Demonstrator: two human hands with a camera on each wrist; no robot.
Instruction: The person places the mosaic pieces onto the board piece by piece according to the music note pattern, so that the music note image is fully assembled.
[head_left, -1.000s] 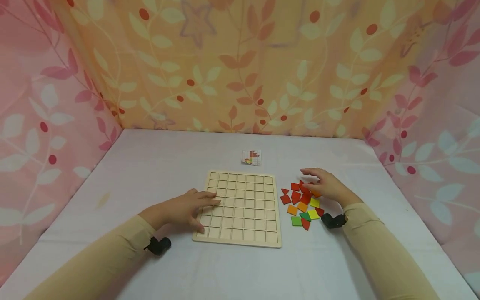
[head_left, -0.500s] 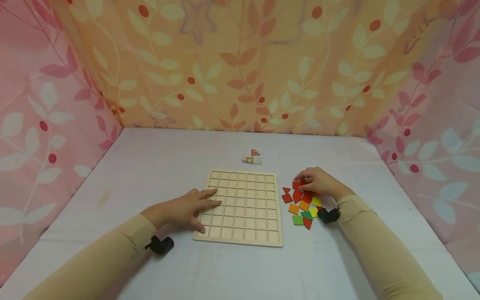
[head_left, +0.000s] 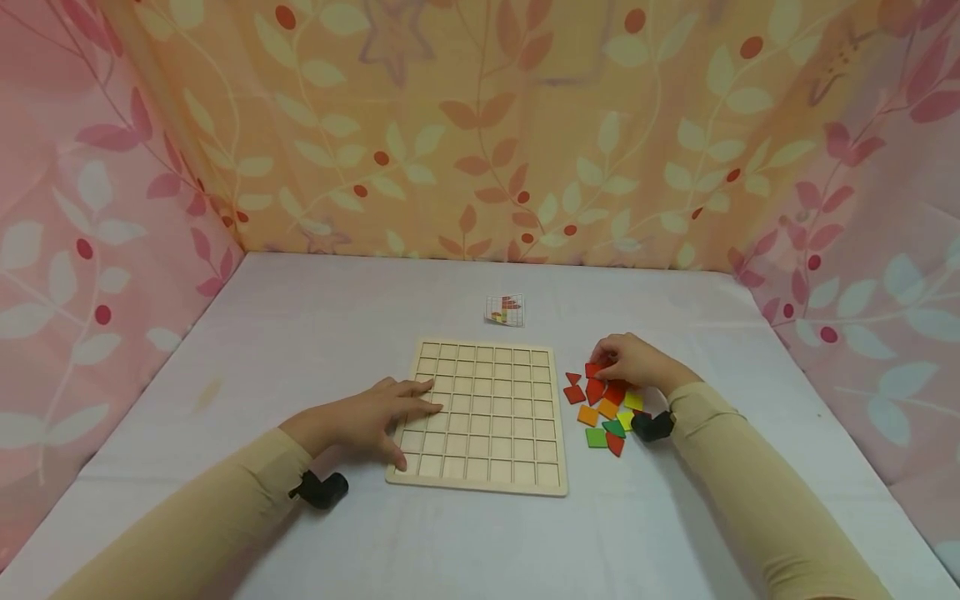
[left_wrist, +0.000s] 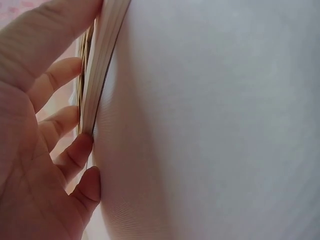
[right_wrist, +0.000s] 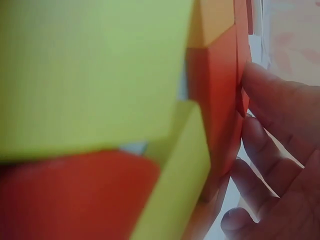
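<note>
A square wooden grid board [head_left: 480,408] lies flat on the white-covered table. My left hand [head_left: 367,421] rests on its left side with the fingers spread, thumb near the front corner and fingertips over the left columns. The left wrist view shows these fingers [left_wrist: 65,120] along the board's edge [left_wrist: 102,65]. To the right of the board is a pile of flat coloured wooden tiles. Over its far side, my right hand [head_left: 637,362] pinches a red square tile [head_left: 592,369] between thumb and index finger. In the right wrist view, its fingertips [right_wrist: 255,82] touch red pieces.
A small printed pattern card [head_left: 506,310] lies behind the board. Among the loose tiles are a green square [head_left: 596,437], an orange square [head_left: 588,415], a yellow square [head_left: 633,400] and red pointed pieces. Patterned cloth walls [head_left: 480,167] enclose the table at the back and sides.
My right hand has come down and left onto the far side of the pile, its thumb and index finger closing at a red square tile. My left hand has stayed on the board.
</note>
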